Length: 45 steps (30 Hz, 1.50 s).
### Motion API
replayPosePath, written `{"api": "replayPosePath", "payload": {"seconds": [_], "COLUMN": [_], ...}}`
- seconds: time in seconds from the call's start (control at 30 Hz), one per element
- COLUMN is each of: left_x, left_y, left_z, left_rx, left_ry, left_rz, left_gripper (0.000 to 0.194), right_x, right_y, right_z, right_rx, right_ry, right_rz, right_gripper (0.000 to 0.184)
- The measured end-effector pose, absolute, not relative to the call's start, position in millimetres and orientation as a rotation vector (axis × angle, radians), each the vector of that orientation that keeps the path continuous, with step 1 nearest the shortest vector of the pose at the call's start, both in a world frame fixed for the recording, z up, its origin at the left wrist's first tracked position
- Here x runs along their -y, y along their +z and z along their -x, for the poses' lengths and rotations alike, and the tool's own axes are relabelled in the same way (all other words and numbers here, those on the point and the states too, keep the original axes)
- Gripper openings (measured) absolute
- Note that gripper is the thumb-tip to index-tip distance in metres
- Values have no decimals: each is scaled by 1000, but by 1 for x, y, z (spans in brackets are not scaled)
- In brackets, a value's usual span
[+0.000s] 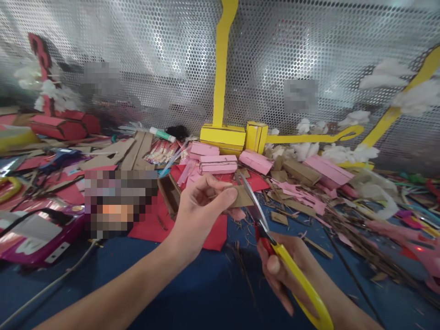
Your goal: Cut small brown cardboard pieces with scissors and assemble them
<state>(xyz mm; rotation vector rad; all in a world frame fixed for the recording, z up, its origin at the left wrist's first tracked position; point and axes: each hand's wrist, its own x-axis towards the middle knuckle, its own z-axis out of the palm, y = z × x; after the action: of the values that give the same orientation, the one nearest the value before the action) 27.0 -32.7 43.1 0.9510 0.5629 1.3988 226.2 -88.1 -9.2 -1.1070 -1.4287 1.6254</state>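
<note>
Between thumb and fingers, my left hand (202, 211) pinches a small piece of brown cardboard (244, 197). My right hand (283, 263) is closed around scissors (295, 279) with yellow and red handles. The scissor blades are parted and lie at the right end of the cardboard, one blade passing over it. Behind my left hand an open brown cardboard box (169, 195) rests on red paper (209, 233). Just beyond the blades are several small pink boxes (218, 164).
A yellow box with a tall upright strip (222, 137) stands against the perforated metal panel (165, 55). Cardboard scraps (299, 206) litter the right side. At left are a purple case (51, 233), a grey cable (58, 279) and a red model (58, 126).
</note>
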Motion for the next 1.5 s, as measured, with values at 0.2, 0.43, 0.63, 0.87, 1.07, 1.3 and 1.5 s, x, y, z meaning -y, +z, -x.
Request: {"api": "replayPosePath", "payload": {"seconds": [0.2,0.43,0.63,0.87,1.07,1.3,1.5], "left_x": [28,23,22,23,24,25,32], "left_y": [43,40,38,36,34,27,15], "left_z": [-25,-23,-25,-25,-26,-27,-36], "left_rx": [-577,-627,-606,-652,-737,-842,-799], "left_ry": [1401,1464,1475,1481,1394,1342,1170], "left_rz": [-910,-952,-975,-1070,-1200,-1378,-1578], "left_gripper": [23,22,20,24,24,15,19], "right_x": [87,80,85,77,38,26,61], "right_y": [0,2,-5,8,11,1,24], "right_z": [-223,-232,-245,-241,-275,-292,-238], "right_rx": [1405,1559,1621,1676,1827,1963,1926], "right_ry": [1603,1222,1111,923,63,-105,686], "right_rz": [1136,1170,1239,1361,1737,1597,1107], "right_gripper": [57,55,50,48,43,32,26]}}
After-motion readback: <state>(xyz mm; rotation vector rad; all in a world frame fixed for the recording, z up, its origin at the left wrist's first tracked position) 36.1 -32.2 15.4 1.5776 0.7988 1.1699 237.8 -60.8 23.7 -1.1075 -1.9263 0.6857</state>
